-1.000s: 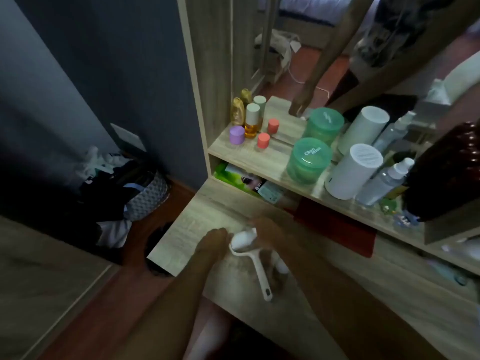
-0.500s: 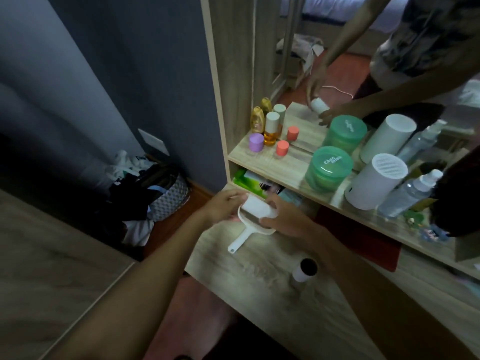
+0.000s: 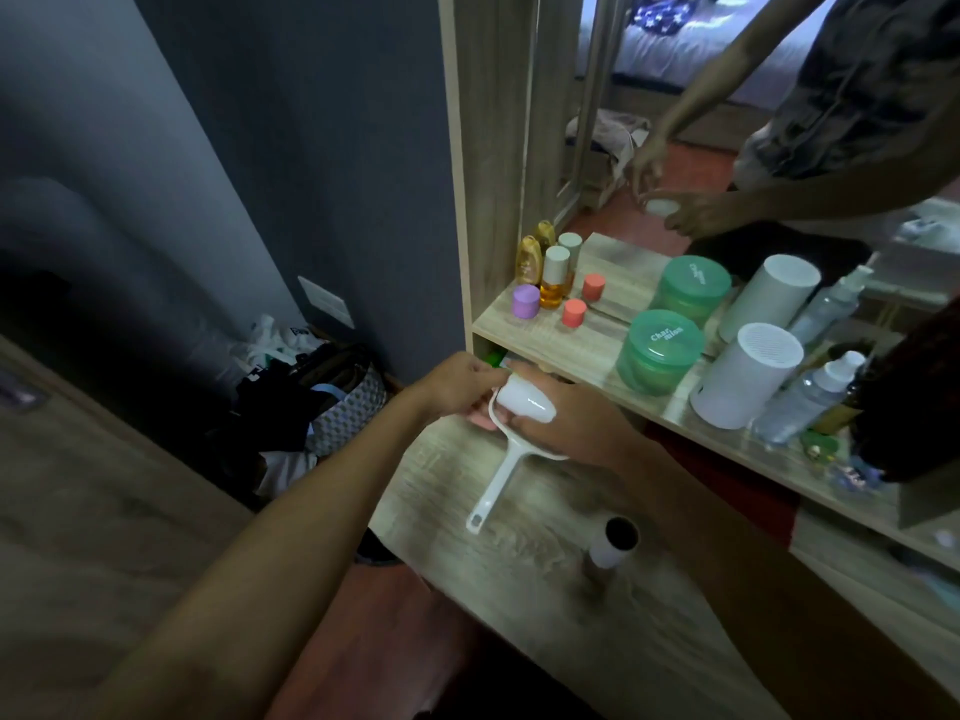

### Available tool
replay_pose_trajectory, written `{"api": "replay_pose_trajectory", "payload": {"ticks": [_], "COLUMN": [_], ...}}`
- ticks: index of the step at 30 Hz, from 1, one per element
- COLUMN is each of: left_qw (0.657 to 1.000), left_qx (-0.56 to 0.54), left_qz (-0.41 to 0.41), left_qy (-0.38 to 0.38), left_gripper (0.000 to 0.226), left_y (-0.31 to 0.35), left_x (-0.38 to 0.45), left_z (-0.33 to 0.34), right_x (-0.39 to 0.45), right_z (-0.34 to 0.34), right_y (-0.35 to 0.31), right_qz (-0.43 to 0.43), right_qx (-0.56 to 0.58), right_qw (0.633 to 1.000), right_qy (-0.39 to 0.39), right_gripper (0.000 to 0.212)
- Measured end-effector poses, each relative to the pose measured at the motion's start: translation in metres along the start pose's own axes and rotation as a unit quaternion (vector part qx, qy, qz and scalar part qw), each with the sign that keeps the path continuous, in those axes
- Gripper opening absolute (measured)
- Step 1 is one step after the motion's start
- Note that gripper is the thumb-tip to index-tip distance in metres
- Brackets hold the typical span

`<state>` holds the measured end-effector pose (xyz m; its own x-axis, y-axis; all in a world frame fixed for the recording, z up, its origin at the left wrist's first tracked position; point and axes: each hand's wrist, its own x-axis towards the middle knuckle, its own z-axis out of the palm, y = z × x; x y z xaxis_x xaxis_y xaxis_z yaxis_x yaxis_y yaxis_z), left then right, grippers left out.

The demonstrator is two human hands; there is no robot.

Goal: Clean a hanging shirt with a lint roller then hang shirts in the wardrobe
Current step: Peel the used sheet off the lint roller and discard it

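Both hands were closed on the lint roller (image 3: 522,402), held just above the desk top (image 3: 545,574). Left hand (image 3: 457,384) pinched the roll's left end; right hand (image 3: 563,423) wrapped the roll from the right, fingers curled under it. Hands close together, roll between them.

Roller: white plastic, glossy white roll lying roughly horizontal, thin loop frame around it, slim handle angled down toward 7 o'clock with a hang hole at the tip. Handle tip looked free of the desk; contact unclear.

At 5 o'clock from the roller, a spare roll (image 3: 613,545) stood upright on the desk, white outside, dark hollow core.

Desk was light wood grain, blurred. Past the hands at 1 o'clock, a raised shelf (image 3: 592,335) carried a green lidded tub (image 3: 660,350), a white cylinder (image 3: 740,374), a clear spray bottle (image 3: 810,397), a purple cap (image 3: 525,301), a coral cap (image 3: 573,312) and an amber bottle (image 3: 553,278).

Behind the shelf, a mirror (image 3: 675,122) reflected the arms and a bed. At 9 o'clock, a basket of clothes (image 3: 332,402) sat on the floor against a dark blue-grey wall (image 3: 291,148).
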<state>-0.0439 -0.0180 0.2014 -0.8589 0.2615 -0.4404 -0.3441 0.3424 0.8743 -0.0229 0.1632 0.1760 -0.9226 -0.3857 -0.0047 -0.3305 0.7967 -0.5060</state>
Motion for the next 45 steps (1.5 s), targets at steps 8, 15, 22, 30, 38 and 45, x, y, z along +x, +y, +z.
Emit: {"api": "replay_pose_trajectory", "payload": {"ticks": [8, 15, 22, 30, 38, 45], "left_qw": [0.998, 0.998, 0.987, 0.970, 0.958, 0.931], "left_qx": [0.053, 0.033, 0.095, 0.158, 0.204, 0.281], "left_qz": [0.016, 0.050, 0.101, 0.139, 0.144, 0.171], "left_qy": [0.004, 0.006, 0.085, 0.121, 0.142, 0.158], "left_gripper": [0.028, 0.029, 0.040, 0.038, 0.044, 0.029], "left_y": [0.013, 0.018, 0.027, 0.010, 0.000, -0.007], "left_x": [0.003, 0.005, 0.014, 0.020, 0.021, 0.015], "left_z": [-0.005, -0.004, 0.002, 0.008, 0.006, 0.010], "right_x": [-0.002, 0.005, 0.017, 0.025, 0.025, 0.026], "right_z": [-0.002, -0.016, -0.014, -0.019, -0.013, -0.018], "right_y": [-0.001, -0.002, -0.002, -0.015, -0.018, -0.023], "right_qz": [-0.020, 0.034, 0.114, 0.212, 0.243, 0.293], "right_qx": [-0.025, 0.031, 0.265, 0.542, 0.564, 0.486], "right_qw": [0.996, 0.997, 0.955, 0.812, 0.786, 0.819], "right_qy": [0.080, 0.063, 0.073, -0.041, -0.063, -0.085], "right_gripper": [0.061, 0.062, 0.054, 0.043, 0.045, 0.034]}}
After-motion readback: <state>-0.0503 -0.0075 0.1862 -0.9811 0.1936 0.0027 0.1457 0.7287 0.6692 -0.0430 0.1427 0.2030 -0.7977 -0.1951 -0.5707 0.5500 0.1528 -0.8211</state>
